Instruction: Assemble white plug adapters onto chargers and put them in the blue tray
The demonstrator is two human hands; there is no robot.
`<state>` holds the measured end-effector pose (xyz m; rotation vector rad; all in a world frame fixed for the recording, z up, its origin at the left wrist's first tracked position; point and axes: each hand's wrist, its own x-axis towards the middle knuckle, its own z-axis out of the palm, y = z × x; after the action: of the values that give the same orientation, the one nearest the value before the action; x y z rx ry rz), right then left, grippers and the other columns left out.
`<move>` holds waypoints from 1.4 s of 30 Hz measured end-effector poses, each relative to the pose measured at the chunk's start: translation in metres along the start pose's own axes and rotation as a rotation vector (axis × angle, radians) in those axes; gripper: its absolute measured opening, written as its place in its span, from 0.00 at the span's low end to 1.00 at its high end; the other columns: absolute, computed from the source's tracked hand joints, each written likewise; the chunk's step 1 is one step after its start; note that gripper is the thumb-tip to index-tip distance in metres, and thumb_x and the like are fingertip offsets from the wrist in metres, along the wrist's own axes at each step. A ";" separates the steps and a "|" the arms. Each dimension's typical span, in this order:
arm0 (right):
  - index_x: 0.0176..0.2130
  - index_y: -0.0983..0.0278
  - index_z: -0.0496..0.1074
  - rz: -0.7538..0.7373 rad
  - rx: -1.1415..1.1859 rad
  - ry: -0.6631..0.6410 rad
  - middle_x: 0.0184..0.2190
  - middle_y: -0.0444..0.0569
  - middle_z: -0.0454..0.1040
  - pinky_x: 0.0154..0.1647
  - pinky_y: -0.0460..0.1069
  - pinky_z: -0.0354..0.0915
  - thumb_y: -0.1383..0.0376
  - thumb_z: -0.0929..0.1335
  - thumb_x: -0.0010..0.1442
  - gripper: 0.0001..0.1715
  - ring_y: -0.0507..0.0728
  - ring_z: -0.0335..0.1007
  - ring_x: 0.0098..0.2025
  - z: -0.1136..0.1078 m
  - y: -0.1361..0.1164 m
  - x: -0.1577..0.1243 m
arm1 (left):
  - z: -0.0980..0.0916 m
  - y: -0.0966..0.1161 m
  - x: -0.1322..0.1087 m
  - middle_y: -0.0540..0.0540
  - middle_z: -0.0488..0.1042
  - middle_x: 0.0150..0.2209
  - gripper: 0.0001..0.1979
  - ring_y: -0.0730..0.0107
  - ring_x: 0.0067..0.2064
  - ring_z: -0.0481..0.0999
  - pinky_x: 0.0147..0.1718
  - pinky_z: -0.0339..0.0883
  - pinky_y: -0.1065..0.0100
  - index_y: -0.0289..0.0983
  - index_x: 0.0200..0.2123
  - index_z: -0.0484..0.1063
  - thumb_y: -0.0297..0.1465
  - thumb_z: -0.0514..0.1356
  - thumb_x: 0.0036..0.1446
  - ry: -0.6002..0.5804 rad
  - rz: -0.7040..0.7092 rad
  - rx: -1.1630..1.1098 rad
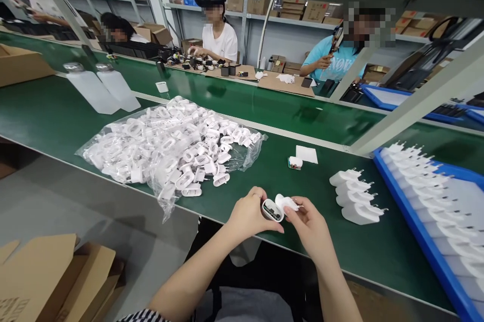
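Note:
My left hand (pixel 252 216) is closed round a white charger housing (pixel 273 210), whose open end shows a circuit board inside. Just right of it, my right hand (pixel 305 218) pinches a white plug cap (pixel 286 202) with metal pins pointing right. Cap and housing are close together at the bench's front edge; whether they touch I cannot tell. Left of my hands, many loose white plug caps (pixel 181 145) spill from a clear plastic bag (pixel 166 206). To the right stand several white plug chargers (pixel 357 196) with their pins pointing away.
A blue tray (pixel 412 231) with rows of white chargers lies at the right. Beyond my hands are a small component (pixel 295 162) and a white paper piece (pixel 307 154). Two translucent bottles (pixel 93 92) lie far left. A slanted post (pixel 419 90) rises at right; co-workers sit across.

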<state>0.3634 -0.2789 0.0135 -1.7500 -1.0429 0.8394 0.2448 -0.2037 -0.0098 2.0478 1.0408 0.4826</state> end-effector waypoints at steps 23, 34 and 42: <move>0.38 0.64 0.67 -0.263 -0.752 -0.291 0.38 0.49 0.70 0.37 0.48 0.61 0.65 0.63 0.47 0.15 0.56 0.65 0.39 -0.016 -0.015 0.019 | -0.020 0.016 -0.006 0.48 0.69 0.35 0.15 0.72 0.30 0.69 0.28 0.61 0.73 0.39 0.35 0.67 0.39 0.55 0.43 -0.101 0.096 0.118; 0.22 0.63 0.68 -0.306 -1.124 -0.513 0.23 0.47 0.71 0.19 0.44 0.54 0.70 0.61 0.46 0.08 0.54 0.67 0.24 -0.011 -0.035 0.031 | -0.033 0.057 0.016 0.44 0.70 0.23 0.05 0.64 0.27 0.70 0.20 0.58 0.72 0.33 0.24 0.68 0.27 0.59 0.39 -0.490 0.059 0.637; 0.21 0.63 0.66 -0.254 -1.215 -0.461 0.21 0.47 0.71 0.14 0.43 0.47 0.73 0.61 0.44 0.08 0.54 0.67 0.20 -0.006 -0.030 0.028 | -0.024 0.053 0.016 0.43 0.70 0.24 0.02 0.66 0.25 0.70 0.16 0.53 0.73 0.33 0.23 0.67 0.25 0.56 0.41 -0.556 0.092 0.673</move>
<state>0.3716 -0.2484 0.0408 -2.3114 -2.3566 0.4292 0.2665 -0.1989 0.0468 2.5961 0.8211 -0.4522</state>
